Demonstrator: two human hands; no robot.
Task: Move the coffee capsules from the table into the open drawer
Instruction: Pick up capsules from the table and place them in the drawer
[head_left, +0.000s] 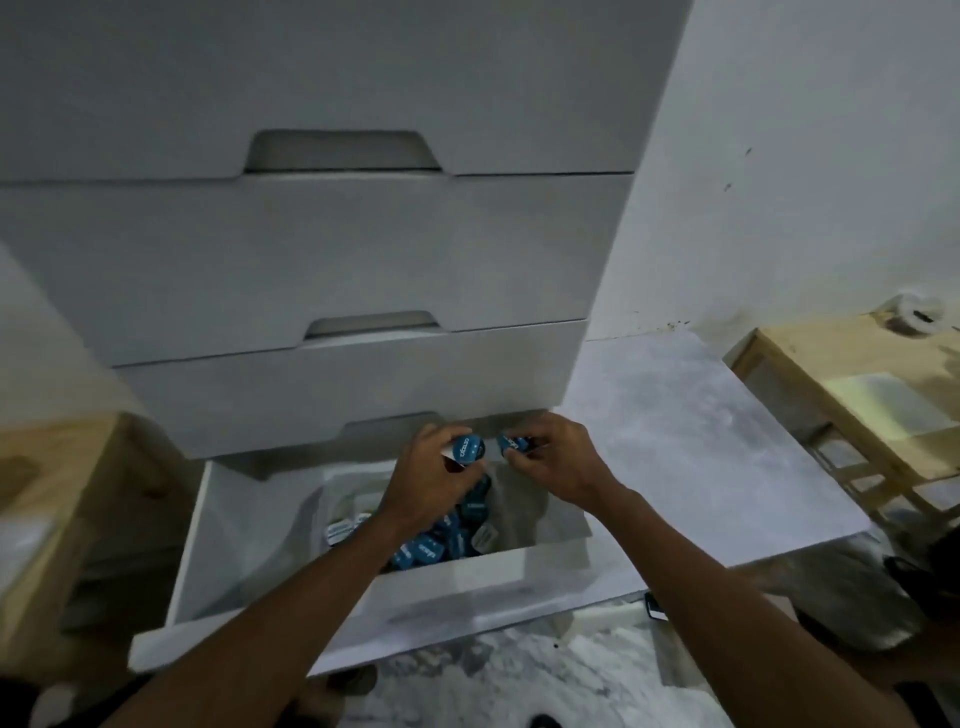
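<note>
The bottom drawer (218, 561) of a white chest stands pulled out below me. Several blue-lidded coffee capsules (421, 552) lie heaped inside it, with a few white ones (340, 531) to their left. My left hand (431, 480) is over the back of the drawer, shut on a blue capsule (467, 450) with its lid facing up. Right beside it, my right hand (558, 462) grips another blue capsule (511, 443). Both hands hover just under the closed drawer above.
Three closed drawers (332, 260) stack above the open one. A pale marbled table top (701, 441) lies to the right, with a wooden shelf unit (857, 405) beyond it. Wooden furniture (62, 509) stands at the left. A dark bag (857, 597) sits at lower right.
</note>
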